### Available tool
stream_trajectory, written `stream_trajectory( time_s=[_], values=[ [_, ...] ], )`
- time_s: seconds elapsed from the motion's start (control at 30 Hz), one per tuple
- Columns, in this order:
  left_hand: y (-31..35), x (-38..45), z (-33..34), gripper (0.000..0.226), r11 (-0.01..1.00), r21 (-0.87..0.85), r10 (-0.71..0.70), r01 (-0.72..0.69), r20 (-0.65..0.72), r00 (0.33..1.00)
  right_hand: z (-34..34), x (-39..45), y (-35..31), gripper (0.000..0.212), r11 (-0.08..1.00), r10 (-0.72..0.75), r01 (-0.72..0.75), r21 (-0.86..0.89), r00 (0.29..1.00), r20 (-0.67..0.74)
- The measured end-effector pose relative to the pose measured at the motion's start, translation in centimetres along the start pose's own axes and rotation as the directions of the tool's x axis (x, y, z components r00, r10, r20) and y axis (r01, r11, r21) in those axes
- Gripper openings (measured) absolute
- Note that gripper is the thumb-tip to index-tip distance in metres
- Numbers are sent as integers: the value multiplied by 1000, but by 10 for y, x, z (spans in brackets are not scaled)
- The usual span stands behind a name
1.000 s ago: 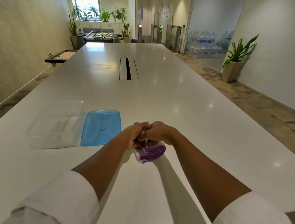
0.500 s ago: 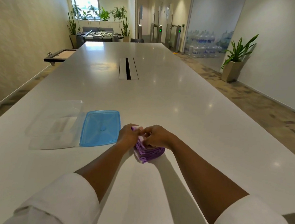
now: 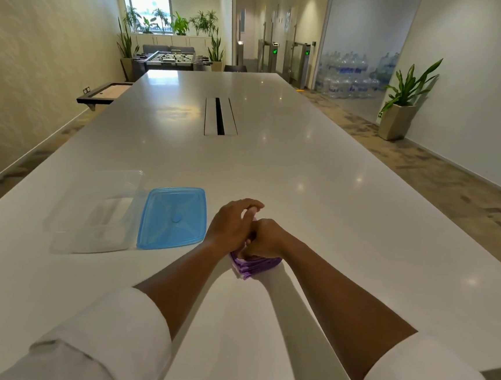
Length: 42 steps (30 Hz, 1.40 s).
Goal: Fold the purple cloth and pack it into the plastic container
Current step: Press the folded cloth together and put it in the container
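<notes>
Near the tabletop's front edge, a person's left hand (image 3: 234, 223) and right hand (image 3: 264, 239) close together over the folded purple cloth (image 3: 253, 266), best kept squeezed flat and compact to fit the clear plastic container (image 3: 95, 212) lying beside its blue lid (image 3: 174, 218).

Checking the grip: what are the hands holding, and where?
Both the left hand and right hand clasp the folded purple cloth from above, along its top.

White long sleeves pushed up both arms; left hand (image 3: 231, 223) & right hand (image 3: 264, 239) bare, no rings
</notes>
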<state>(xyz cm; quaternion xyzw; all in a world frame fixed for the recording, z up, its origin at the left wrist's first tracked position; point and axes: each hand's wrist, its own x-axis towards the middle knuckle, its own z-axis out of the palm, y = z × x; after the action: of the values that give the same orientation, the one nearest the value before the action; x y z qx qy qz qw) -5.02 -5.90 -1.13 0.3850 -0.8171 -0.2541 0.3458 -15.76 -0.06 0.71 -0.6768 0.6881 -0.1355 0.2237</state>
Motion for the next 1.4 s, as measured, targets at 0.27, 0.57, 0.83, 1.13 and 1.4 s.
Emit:
stream_trajectory(
  time_s=[0.27,0.57,0.83,1.13,1.4],
  values=[
    [-7,-9,14,52,994,11,102,-106,205,973,0,5,16,84,974,165,-169,-153,986,-38],
    [-19,-18,32,60,932,348,-21,-105,341,940,10,4,33,92,974,170,-158,-161,984,61],
    [-21,-24,35,62,925,366,-35,-106,357,933,18,2,38,84,968,142,-133,-213,989,27],
    [-23,-16,34,54,983,136,-152,126,200,968,6,-6,35,106,943,273,-272,191,962,22],
    [-22,16,3,52,913,-25,-407,406,-65,911,-23,-4,26,49,779,314,-170,603,939,-140]
  ],
)
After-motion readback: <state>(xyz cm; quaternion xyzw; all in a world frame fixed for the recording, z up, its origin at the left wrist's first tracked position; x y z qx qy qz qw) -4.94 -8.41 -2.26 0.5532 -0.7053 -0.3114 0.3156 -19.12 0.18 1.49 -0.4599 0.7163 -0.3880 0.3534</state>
